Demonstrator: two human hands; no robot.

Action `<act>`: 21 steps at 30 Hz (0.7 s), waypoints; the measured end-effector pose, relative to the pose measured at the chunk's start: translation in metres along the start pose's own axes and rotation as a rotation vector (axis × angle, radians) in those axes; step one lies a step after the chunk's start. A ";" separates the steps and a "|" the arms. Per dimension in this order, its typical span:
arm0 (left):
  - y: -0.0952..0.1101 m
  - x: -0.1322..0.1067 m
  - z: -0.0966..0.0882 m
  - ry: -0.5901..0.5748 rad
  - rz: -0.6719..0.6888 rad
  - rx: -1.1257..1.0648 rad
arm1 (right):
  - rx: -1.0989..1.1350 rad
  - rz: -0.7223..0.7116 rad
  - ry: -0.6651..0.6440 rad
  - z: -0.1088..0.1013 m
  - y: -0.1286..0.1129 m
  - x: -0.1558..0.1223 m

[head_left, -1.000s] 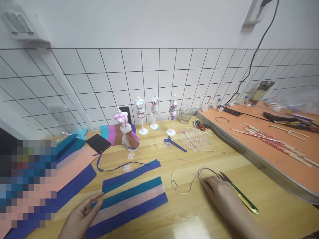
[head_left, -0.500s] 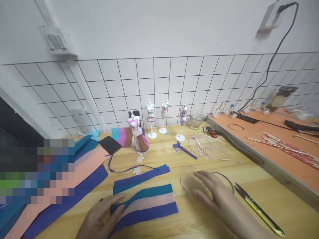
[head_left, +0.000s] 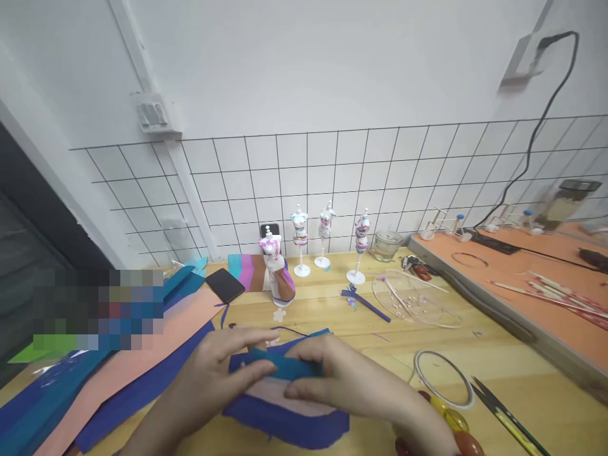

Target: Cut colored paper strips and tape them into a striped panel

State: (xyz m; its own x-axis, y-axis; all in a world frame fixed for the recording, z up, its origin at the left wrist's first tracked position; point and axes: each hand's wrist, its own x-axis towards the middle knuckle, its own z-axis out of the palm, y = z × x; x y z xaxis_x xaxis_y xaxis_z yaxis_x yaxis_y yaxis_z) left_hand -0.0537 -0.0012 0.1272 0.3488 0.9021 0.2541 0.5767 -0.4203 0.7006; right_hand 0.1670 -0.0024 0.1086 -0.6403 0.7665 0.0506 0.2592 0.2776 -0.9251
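My left hand (head_left: 216,373) and my right hand (head_left: 327,373) are both on a striped piece of cloth-like sheet (head_left: 294,424), banded teal, pale pink and dark blue. Thumbs lie on the near side and fingers on the far side, gripping its upper teal edge and lifting it into a curve. The fingertips behind the sheet are partly hidden. A second blue and teal strip lies just behind it, mostly covered by my hands. Amber-coloured beads (head_left: 453,419) circle my right wrist. Right of that hand lie a pale ring (head_left: 444,379) and yellow-handled scissors (head_left: 506,415).
Small white mannequins (head_left: 300,244) on stands line the back, one wearing a brown and purple skirt (head_left: 284,286). A black phone (head_left: 225,285) and long coloured sheets (head_left: 156,354) lie left. A glass cup (head_left: 387,245), a clear tray of beads (head_left: 413,301) and a raised orange surface (head_left: 475,278) are right.
My right hand has moved left from beside the pale ring onto the striped sheet. Both hands now grip the sheet, which has gone from flat to curved. The view has shifted slightly.
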 end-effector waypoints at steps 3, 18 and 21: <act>-0.012 0.017 0.001 0.020 -0.075 -0.103 | 0.236 0.059 -0.043 -0.008 0.013 0.007; -0.042 0.033 0.070 -0.154 -0.202 -0.955 | 0.189 0.125 0.124 -0.043 0.035 0.006; -0.043 0.022 0.085 -0.159 -0.227 -0.965 | 0.118 0.129 0.163 -0.035 0.041 0.012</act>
State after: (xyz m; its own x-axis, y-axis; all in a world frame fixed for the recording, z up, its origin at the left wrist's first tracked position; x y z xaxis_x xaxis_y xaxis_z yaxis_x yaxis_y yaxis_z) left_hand -0.0085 0.0283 0.0462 0.4403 0.8979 0.0051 -0.1799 0.0826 0.9802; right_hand 0.1951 0.0389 0.0841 -0.4799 0.8771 -0.0201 0.2389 0.1086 -0.9650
